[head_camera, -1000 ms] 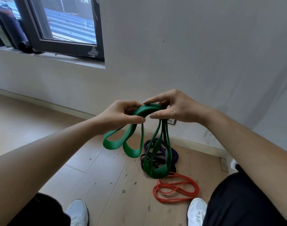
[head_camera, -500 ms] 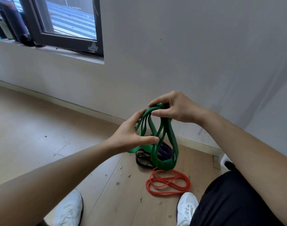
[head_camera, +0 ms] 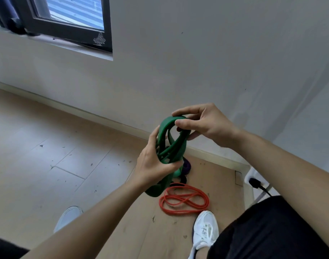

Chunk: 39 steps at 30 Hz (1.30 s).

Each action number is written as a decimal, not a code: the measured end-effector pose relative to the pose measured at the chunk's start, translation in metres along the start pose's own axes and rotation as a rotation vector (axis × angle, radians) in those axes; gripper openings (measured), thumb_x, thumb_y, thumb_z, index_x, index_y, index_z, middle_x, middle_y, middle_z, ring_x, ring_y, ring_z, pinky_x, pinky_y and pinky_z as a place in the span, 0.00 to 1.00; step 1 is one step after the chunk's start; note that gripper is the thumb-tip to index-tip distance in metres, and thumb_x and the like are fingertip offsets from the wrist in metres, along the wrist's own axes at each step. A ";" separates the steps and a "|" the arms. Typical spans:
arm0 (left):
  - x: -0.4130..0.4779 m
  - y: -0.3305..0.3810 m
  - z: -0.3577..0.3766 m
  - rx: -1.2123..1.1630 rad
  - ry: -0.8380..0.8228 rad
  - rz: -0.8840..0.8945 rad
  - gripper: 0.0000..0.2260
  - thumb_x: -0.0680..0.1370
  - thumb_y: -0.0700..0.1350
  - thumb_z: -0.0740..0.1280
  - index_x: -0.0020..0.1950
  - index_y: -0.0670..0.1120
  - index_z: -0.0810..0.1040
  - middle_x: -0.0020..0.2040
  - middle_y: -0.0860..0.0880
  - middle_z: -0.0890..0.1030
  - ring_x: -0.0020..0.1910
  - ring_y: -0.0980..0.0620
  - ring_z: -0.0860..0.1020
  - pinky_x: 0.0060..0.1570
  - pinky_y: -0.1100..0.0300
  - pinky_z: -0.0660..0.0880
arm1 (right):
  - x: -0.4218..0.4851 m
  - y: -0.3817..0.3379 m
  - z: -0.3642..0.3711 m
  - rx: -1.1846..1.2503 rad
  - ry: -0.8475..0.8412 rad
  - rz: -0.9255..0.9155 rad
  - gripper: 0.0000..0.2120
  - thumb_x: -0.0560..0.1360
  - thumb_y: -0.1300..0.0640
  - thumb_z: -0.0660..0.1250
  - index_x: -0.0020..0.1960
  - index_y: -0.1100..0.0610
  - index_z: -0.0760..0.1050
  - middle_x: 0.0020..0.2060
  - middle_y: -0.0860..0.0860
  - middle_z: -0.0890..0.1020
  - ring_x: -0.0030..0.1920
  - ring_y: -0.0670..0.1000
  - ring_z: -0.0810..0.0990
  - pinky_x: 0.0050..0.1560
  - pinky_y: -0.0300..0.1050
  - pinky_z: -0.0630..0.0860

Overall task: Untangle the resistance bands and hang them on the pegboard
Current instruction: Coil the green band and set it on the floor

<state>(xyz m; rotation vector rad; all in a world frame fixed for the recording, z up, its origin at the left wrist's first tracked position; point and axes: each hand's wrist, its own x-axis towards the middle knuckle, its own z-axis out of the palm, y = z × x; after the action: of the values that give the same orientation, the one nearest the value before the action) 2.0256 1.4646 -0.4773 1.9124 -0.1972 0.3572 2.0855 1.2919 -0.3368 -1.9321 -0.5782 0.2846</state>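
In the centre of the frame, a person holds a bundle of green resistance band (head_camera: 172, 144) in the air above a wooden floor (head_camera: 48, 165). The right hand (head_camera: 201, 122) pinches the top loop between thumb and fingers; the left hand (head_camera: 152, 161) wraps around the crossed strands lower down. The band looks light, soft and rubbery, likely stretchy and grippy, best held at a single loop. Below, an orange band (head_camera: 184, 200) lies coiled, with a purple band (head_camera: 186, 167) just behind. No pegboard is visible.
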 end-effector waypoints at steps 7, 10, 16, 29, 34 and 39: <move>0.004 -0.007 0.003 -0.211 -0.188 0.028 0.44 0.64 0.43 0.84 0.75 0.53 0.65 0.58 0.52 0.80 0.58 0.51 0.80 0.58 0.54 0.79 | -0.004 -0.001 -0.003 -0.141 -0.142 0.007 0.15 0.76 0.61 0.73 0.62 0.57 0.80 0.48 0.55 0.88 0.49 0.55 0.87 0.47 0.55 0.85; 0.004 -0.010 0.004 -0.245 -0.227 -0.014 0.33 0.67 0.40 0.80 0.69 0.51 0.72 0.55 0.48 0.81 0.53 0.47 0.83 0.53 0.47 0.82 | -0.002 0.002 -0.003 -0.151 -0.152 0.035 0.15 0.76 0.61 0.73 0.63 0.58 0.79 0.48 0.56 0.88 0.49 0.56 0.87 0.46 0.56 0.85; 0.009 -0.040 -0.023 -0.001 -0.354 -0.190 0.26 0.64 0.43 0.76 0.58 0.56 0.72 0.48 0.51 0.81 0.46 0.50 0.82 0.46 0.45 0.82 | 0.008 0.034 0.003 -0.129 -0.221 0.225 0.19 0.77 0.63 0.72 0.67 0.57 0.76 0.48 0.59 0.86 0.50 0.59 0.87 0.48 0.56 0.85; -0.015 -0.147 -0.029 0.538 -0.848 -0.381 0.26 0.67 0.49 0.78 0.58 0.58 0.69 0.49 0.56 0.81 0.47 0.52 0.81 0.48 0.53 0.80 | -0.010 0.203 0.103 -0.039 -0.299 0.665 0.12 0.79 0.66 0.65 0.62 0.58 0.76 0.39 0.58 0.77 0.31 0.50 0.74 0.38 0.48 0.74; -0.026 -0.192 -0.010 0.660 -1.034 -0.401 0.28 0.68 0.50 0.76 0.67 0.54 0.73 0.54 0.53 0.81 0.50 0.50 0.79 0.49 0.55 0.78 | -0.037 0.263 0.143 0.139 -0.202 0.817 0.12 0.77 0.68 0.65 0.56 0.56 0.78 0.38 0.56 0.78 0.29 0.48 0.74 0.38 0.46 0.77; -0.033 -0.232 0.030 0.742 -1.162 -0.351 0.30 0.68 0.52 0.75 0.70 0.55 0.74 0.56 0.50 0.82 0.52 0.49 0.78 0.49 0.56 0.75 | -0.064 0.328 0.169 0.139 -0.080 0.912 0.15 0.76 0.68 0.64 0.59 0.57 0.80 0.39 0.53 0.81 0.32 0.49 0.78 0.37 0.44 0.80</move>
<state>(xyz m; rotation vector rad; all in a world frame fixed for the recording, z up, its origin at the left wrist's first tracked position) 2.0703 1.5194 -0.7025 2.6157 -0.5216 -1.1030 2.0424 1.2836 -0.7084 -1.9407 0.3113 0.9457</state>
